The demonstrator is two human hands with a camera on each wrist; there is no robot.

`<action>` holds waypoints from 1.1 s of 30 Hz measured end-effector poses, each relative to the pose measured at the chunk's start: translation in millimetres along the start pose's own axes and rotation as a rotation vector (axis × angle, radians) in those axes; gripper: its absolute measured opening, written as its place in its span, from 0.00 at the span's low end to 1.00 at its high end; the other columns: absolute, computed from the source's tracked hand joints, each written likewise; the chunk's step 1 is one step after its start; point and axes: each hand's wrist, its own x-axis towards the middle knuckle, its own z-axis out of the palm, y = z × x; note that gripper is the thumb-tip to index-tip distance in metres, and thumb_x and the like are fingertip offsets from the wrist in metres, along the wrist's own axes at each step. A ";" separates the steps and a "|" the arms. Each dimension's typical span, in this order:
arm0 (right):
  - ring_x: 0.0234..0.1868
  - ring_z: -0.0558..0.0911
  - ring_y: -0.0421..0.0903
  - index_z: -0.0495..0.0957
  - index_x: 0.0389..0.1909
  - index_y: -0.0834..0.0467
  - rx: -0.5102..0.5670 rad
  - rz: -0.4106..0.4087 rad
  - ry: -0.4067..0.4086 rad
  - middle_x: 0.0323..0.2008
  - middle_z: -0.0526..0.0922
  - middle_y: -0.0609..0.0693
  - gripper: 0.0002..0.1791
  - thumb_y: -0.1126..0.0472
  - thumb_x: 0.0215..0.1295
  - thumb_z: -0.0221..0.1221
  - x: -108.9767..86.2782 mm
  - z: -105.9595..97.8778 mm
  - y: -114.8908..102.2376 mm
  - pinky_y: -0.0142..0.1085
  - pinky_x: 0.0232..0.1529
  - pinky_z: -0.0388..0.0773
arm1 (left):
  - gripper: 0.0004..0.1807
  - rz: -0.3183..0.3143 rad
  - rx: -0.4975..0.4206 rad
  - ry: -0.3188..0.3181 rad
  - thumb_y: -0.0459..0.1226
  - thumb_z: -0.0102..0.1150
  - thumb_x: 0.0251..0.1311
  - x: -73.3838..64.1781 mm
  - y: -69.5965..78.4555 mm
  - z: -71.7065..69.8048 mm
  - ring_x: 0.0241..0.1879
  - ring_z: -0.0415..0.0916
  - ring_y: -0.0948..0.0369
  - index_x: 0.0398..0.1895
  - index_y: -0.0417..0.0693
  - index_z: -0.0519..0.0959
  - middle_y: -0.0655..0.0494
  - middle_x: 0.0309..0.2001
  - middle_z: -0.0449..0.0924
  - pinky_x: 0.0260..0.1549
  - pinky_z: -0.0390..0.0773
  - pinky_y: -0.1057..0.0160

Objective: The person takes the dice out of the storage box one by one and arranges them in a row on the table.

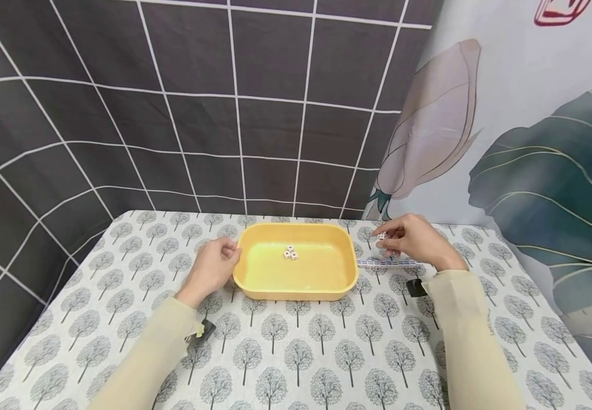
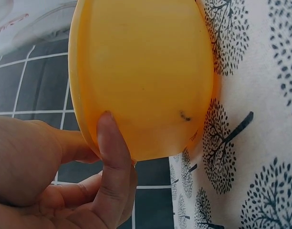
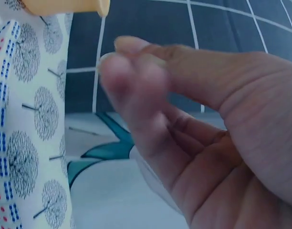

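Note:
A yellow plastic basin stands on the table, with several small white dice on its floor. My left hand pinches the basin's left end at the rim; in the left wrist view a finger lies against the outer wall. To the right of the basin, my right hand is raised over the table, holding a small white dotted die at its fingertips. In the right wrist view the thumb and fingers come together and hide the die. A long row of dice lies below this hand.
A white tablecloth printed with grey trees covers the table. Behind it hangs a dark cloth with white grid lines, and a flower-patterned curtain hangs at the right. Each wrist wears a small black device.

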 end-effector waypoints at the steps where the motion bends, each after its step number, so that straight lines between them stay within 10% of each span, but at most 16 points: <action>1: 0.28 0.86 0.51 0.84 0.53 0.63 0.000 -0.003 -0.006 0.27 0.87 0.54 0.16 0.64 0.66 0.66 0.2 -0.5 3.0 0.37 0.31 0.86 | 0.11 0.000 0.000 0.000 0.33 0.56 0.70 -0.6 0.4 -0.8 0.24 0.78 0.61 0.47 0.32 0.79 0.40 0.39 0.82 0.23 0.83 0.67; 33: 0.32 0.84 0.43 0.81 0.45 0.64 -0.051 0.072 0.066 0.33 0.86 0.52 0.09 0.68 0.66 0.62 -32.6 -32.3 63.1 0.29 0.36 0.78 | 0.11 0.006 -0.016 -0.017 0.33 0.55 0.70 -3.9 2.3 -2.5 0.22 0.77 0.62 0.47 0.31 0.78 0.42 0.38 0.82 0.21 0.82 0.67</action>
